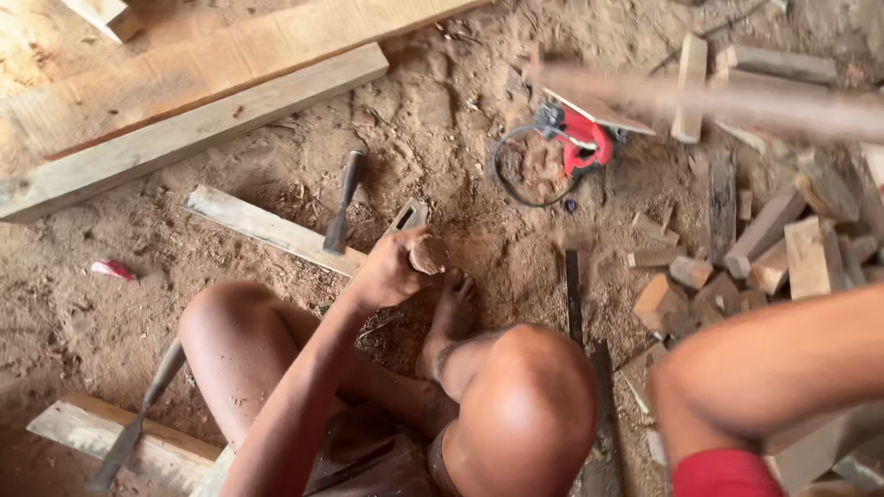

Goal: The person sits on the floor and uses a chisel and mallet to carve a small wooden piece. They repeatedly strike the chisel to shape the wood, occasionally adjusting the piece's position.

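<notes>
My left hand [391, 269] is closed around the round wooden handle [429, 253] of a tool held upright on a small slotted wooden piece [408, 216] on the sawdust ground. My bare foot [453, 308] rests right beside it. My right forearm [783, 354] reaches off the right edge, so that hand is out of view. A long wooden stick [737, 103] shows as a blur across the upper right.
A chisel [341, 202] lies on a thin plank [262, 228]. Another chisel [138, 419] leans on a board [83, 431] at lower left. Heavy beams [184, 129] lie upper left, a red power tool [587, 143] with cable behind, and wood offcuts [769, 248] at right.
</notes>
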